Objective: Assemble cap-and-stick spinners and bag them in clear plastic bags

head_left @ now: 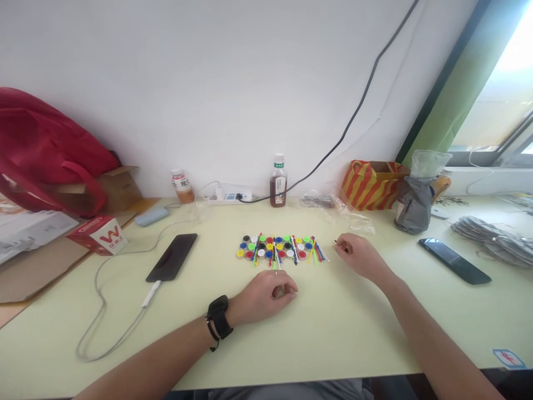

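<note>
A cluster of small coloured buttons [272, 248] lies in rows on the pale table [333, 333], with thin coloured sticks [317, 251] laid across and beside it. My left hand [266, 294], with a black watch on its wrist, rests just in front of the cluster with its fingers curled in; what they hold is hidden. My right hand [358, 256] sits to the right of the cluster, its fingers pinched on a thin dark stick whose tip points left.
A black phone [172, 257] with a white cable lies at the left, another dark phone [453, 260] at the right. Two bottles [278, 181], a power strip [233, 195], a striped bag [370, 184], a grey pouch [412, 205] and a red box [99, 234] line the back.
</note>
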### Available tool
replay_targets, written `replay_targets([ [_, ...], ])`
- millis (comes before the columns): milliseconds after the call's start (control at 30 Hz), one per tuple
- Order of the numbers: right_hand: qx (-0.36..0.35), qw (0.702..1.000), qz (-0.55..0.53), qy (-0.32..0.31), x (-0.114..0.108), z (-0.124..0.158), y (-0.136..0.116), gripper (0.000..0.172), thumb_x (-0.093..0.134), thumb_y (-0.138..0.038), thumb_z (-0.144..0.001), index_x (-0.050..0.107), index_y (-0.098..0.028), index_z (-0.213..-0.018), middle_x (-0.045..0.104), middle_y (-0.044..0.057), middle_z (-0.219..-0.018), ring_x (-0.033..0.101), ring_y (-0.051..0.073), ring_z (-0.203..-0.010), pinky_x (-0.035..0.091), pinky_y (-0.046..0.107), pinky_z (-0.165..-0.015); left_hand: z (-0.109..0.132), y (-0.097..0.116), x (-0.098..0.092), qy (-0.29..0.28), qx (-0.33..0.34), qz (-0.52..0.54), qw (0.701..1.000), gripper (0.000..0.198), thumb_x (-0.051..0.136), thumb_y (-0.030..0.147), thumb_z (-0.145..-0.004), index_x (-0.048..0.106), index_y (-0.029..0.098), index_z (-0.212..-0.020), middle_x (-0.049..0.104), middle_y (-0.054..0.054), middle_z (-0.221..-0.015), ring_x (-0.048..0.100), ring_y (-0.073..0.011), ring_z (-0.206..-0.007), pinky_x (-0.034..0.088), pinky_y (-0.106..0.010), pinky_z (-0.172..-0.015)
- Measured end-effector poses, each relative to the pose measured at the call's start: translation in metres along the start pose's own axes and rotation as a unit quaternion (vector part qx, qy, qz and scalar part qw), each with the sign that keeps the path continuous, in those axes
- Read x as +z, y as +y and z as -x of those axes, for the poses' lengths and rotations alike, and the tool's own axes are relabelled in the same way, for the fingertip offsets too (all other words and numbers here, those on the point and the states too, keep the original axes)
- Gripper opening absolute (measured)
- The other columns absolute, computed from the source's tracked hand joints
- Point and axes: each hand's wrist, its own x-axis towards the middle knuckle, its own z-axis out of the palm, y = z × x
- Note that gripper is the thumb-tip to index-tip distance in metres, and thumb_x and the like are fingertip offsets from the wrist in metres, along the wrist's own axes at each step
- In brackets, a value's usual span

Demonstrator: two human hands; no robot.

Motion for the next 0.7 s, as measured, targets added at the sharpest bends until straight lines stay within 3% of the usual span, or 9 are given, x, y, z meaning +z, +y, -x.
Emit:
replay_targets([
  [67, -0.017, 1.000, -0.011, -0.016, 0.006, 0.003, -0.017, 0.023, 0.057, -0.035, -0.094, 0.055, -0.023, -0.074, 0.066, 0.002, -0.075, 0.058, 0.018, -0.068, 0.037, 0.029, -0.062, 0.000, 0.000, 0.000, -0.001, 0.003, 0.007, 1.000, 0.011, 0.065, 0.027, -0.093, 0.074, 0.021, -0.094, 0.066, -0.002, -0.082, 0.055, -0.0130, -0.065, 0.044, -0.025, -0.063],
  [233, -0.016, 0.999, 0.035, -0.019, 0.025, 0.009, -0.046, 0.020, 0.059, -0.025, -0.089, 0.050, -0.022, -0.071, 0.065, 0.002, -0.078, 0.056, 0.017, -0.070, 0.032, 0.029, -0.061, -0.001, -0.001, 0.000, 0.003, 0.007, 0.013, 1.000, 0.009, 0.066, 0.025, -0.092, 0.074, 0.021, -0.093, 0.067, -0.002, -0.083, 0.055, -0.0128, -0.065, 0.044, -0.025, -0.062],
  [700, 0.005, 0.995, 0.094, -0.018, 0.033, 0.006, -0.055, 0.015, 0.057, -0.018, -0.088, 0.052, -0.021, -0.073, 0.067, 0.006, -0.084, 0.057, 0.019, -0.075, 0.030, 0.030, -0.064, -0.002, -0.002, -0.002, -0.010, 0.004, -0.002, 1.000, 0.011, 0.066, 0.027, -0.092, 0.075, 0.020, -0.093, 0.066, -0.002, -0.081, 0.056, -0.0133, -0.066, 0.044, -0.024, -0.061],
])
